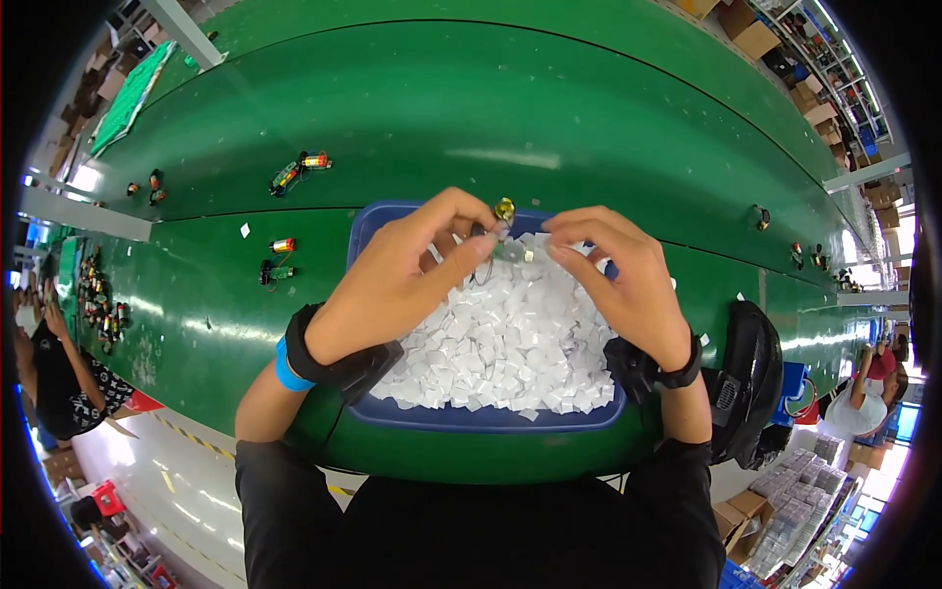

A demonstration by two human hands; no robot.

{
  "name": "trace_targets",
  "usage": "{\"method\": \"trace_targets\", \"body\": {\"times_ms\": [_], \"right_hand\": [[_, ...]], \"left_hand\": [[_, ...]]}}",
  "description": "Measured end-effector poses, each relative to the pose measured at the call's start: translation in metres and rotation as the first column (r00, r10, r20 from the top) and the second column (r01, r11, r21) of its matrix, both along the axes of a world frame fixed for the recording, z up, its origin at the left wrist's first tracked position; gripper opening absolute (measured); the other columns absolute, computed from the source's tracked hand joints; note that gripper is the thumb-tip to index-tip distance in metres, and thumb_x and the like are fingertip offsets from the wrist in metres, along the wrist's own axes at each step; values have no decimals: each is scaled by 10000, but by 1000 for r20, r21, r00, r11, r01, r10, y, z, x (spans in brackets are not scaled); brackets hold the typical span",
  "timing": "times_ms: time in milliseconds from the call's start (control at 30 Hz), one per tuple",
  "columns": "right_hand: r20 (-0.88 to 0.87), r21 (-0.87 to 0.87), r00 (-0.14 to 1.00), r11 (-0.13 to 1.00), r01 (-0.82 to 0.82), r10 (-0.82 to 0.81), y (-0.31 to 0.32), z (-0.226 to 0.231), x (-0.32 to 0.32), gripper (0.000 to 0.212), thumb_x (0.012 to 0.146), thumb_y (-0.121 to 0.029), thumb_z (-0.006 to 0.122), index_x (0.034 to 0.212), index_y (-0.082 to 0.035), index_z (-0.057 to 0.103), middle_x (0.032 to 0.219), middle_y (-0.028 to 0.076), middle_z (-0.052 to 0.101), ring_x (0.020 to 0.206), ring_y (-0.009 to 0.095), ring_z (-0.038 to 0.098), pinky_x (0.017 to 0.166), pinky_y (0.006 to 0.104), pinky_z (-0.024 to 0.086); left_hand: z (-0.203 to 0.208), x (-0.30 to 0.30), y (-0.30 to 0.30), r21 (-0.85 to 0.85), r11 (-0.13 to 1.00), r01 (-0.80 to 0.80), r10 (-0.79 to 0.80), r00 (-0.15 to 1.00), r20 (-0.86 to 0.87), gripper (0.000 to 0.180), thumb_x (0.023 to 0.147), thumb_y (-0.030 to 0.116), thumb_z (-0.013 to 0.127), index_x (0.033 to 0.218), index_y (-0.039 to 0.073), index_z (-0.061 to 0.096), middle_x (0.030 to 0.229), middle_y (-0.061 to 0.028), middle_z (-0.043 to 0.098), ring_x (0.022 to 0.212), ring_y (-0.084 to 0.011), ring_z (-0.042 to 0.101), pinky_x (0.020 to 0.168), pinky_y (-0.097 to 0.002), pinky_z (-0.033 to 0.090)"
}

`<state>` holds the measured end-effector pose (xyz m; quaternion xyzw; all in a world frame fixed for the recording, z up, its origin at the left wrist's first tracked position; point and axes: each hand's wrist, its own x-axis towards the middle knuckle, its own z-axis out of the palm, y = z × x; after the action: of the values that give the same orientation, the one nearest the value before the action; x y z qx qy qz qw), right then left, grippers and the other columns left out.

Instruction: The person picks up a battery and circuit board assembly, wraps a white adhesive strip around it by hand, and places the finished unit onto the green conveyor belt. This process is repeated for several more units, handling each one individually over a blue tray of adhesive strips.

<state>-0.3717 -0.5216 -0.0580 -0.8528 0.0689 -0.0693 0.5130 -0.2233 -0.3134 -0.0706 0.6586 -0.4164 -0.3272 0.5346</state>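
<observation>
Between the thumb and fingers of my left hand (407,270) is a small electronic assembly with a round yellow, metallic-looking part (504,210) at its top. Below that part, a small greenish piece (510,250) shows near the fingertips; how it joins on is unclear. My right hand (633,285) hovers just to the right, fingers bent and thumb apart, with nothing visible in it. Both hands are over a blue plastic tub (471,424), heaped with small white square pieces (500,344). Black bands with dark boxes circle both wrists.
Similar wired assemblies lie on the green table (412,118): a pair (299,172) beyond the tub, others (280,260) to its left, and a pile (103,304) farther left. A black bag (751,378) stands at right. People work at both sides.
</observation>
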Motion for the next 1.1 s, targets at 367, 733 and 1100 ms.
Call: {"method": "trace_targets", "body": {"times_ms": [367, 733, 1100], "right_hand": [[196, -97, 974, 990, -100, 118, 13, -12, 2, 244, 819, -55, 775, 1050, -30, 701, 966, 85, 710, 880, 190, 647, 762, 316, 526], [407, -505, 870, 862, -38, 277, 20, -5, 0, 303, 659, -60, 862, 905, -75, 686, 861, 48, 683, 797, 250, 587, 685, 344, 477], [552, -537, 784, 840, 73, 284, 26, -2, -2, 265, 683, -34, 843, 913, -73, 716, 928, 48, 742, 874, 251, 610, 759, 367, 527]], "left_hand": [[-5, -15, -6, 61, 992, 110, -121, 970, 212, 148, 993, 120, 532, 1111, 30, 536, 952, -58, 599, 728, -131, 599, 592, -293, 474], [-27, -12, -5, -167, 981, 102, -153, 930, -335, 155, 983, 136, 466, 1060, 25, 543, 1096, -116, 601, 943, -181, 561, 824, -331, 440], [12, -22, 2, -47, 998, 34, -52, 890, -453, 192, 1009, 99, 480, 1141, -12, 565, 1105, -99, 597, 822, -140, 595, 697, -271, 484]]}}
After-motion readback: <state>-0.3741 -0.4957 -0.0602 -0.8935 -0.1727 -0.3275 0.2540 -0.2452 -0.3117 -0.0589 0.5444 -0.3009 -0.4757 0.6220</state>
